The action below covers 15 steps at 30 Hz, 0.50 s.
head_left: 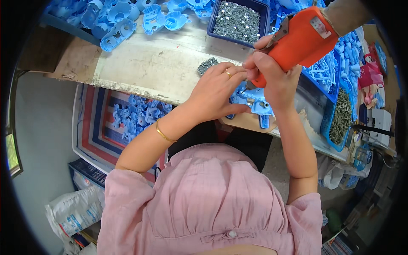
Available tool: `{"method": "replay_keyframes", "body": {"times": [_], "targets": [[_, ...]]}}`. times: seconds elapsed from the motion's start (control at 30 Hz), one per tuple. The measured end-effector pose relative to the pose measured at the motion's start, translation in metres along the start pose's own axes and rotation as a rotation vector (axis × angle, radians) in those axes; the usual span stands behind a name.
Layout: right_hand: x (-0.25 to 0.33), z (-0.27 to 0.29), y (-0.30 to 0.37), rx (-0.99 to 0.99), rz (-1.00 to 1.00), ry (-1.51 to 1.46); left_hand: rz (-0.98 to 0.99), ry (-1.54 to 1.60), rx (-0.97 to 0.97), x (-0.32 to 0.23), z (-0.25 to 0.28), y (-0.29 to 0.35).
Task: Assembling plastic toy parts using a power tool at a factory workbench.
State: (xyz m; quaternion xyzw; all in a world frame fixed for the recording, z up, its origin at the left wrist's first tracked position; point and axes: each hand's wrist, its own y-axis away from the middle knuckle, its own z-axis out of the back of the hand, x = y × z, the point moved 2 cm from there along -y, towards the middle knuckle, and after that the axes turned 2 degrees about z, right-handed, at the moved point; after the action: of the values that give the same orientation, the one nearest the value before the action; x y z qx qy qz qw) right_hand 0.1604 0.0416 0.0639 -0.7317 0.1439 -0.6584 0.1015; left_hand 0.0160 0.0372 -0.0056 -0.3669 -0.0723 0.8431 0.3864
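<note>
Orange electric screwdriver (302, 37) in my right hand (272, 74), fingers wrapped tight round its grip, tip pointed down at the blue plastic part (255, 104) so the bit meets it square. My left hand (214, 91) is pressed on that part, fingers curled closed over its top edge, pinning it to the near edge of the tabletop (161, 63) so it won't spin. Small heap of screws (207, 65) just beside my left fingers, handy. Blue tray of screws (238, 19) farther back. More blue parts (119, 21) piled behind; others in a striped bag (136, 114) below.
</note>
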Motion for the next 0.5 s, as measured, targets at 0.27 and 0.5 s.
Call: {"method": "replay_keyframes", "body": {"times": [0.27,0.5], "targets": [[-0.0047,-0.0054,0.0089,0.021,0.060,0.050,0.047,-0.032,0.035,-0.0025,-0.0026,0.0010],[-0.0057,0.0002,0.0028,-0.048,0.024,0.035,0.052,-0.009,0.020,-0.0043,-0.0038,-0.0023]]}}
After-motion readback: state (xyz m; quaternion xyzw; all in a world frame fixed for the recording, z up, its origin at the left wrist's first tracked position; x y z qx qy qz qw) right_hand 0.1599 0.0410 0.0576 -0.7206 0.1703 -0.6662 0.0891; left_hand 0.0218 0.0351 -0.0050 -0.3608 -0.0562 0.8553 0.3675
